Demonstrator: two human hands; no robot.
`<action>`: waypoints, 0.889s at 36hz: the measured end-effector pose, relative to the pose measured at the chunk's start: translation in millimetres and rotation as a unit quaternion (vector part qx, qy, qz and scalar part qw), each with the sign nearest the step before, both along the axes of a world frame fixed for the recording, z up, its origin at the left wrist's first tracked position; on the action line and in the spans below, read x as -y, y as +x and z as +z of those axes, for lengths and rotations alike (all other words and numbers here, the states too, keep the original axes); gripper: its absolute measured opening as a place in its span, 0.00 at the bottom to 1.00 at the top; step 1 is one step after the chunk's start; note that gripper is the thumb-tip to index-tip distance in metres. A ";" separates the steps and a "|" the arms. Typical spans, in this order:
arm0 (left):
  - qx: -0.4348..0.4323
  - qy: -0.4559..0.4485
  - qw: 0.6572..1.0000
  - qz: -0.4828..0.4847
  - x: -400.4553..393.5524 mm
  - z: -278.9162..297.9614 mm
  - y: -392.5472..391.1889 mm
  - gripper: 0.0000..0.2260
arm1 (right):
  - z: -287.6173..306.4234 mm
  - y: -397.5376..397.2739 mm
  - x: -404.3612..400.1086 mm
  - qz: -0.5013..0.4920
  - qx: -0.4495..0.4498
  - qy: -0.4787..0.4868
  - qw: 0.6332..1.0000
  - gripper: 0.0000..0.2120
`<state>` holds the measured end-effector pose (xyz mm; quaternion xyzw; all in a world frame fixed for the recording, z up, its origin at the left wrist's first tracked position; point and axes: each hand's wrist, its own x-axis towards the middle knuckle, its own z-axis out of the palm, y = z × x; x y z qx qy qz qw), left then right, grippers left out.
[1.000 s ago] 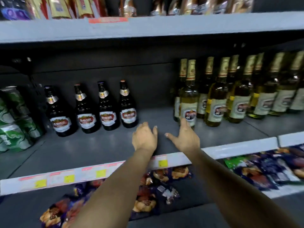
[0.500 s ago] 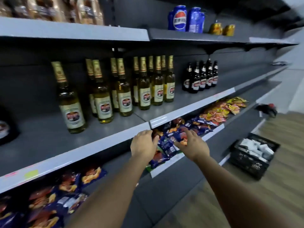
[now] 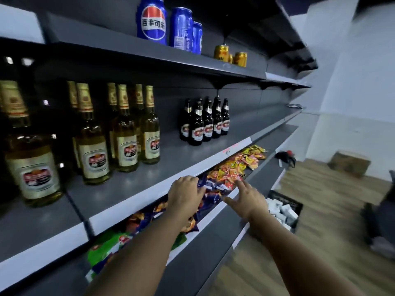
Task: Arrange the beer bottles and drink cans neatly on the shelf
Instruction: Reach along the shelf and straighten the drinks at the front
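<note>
Bare-skinned, both my hands hang in front of the grey metal shelf (image 3: 136,184) edge, holding nothing. My left hand (image 3: 185,196) has loosely bent fingers near the white price strip; my right hand (image 3: 248,199), at its 3 o'clock and apart from it, has its fingers spread straight. Beneath them, on the lower shelf, lie crinkly blue, orange and yellow snack packets (image 3: 226,178). At 9 o'clock from my left hand stand the tall clear-glass beer bottles with gold foil necks (image 3: 126,133), upright in a loose group on the middle shelf. Farther along at 12 o'clock, well apart from them, the dark brown glass beer bottles with red-and-white labels (image 3: 203,122) stand packed together. Above, at 11 o'clock, blue cola cans (image 3: 152,20) line the top shelf, with small gold drink cans (image 3: 221,52) just beyond. A black plastic crate (image 3: 286,205) sits on the wooden floor at 3 o'clock.
</note>
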<state>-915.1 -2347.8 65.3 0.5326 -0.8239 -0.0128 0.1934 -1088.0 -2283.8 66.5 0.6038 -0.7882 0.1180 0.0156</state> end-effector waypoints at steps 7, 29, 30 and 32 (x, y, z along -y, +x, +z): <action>-0.012 0.010 1.000 0.005 85.8 10.2 -57.7 0.20 | 9.4 -68.7 82.3 -0.004 0.002 -0.002 1.000 0.35; -0.152 0.019 0.953 0.263 276.5 22.7 -177.2 0.25 | 53.6 -200.4 356.4 0.192 -0.033 -0.044 0.980 0.36; -0.171 0.018 0.946 0.274 283.1 23.4 -178.2 0.27 | 55.2 -198.8 366.5 0.200 -0.028 -0.042 0.979 0.36; -0.212 0.015 0.934 0.288 295.7 25.1 -178.5 0.32 | 57.8 -193.4 384.9 0.211 -0.021 -0.044 0.976 0.37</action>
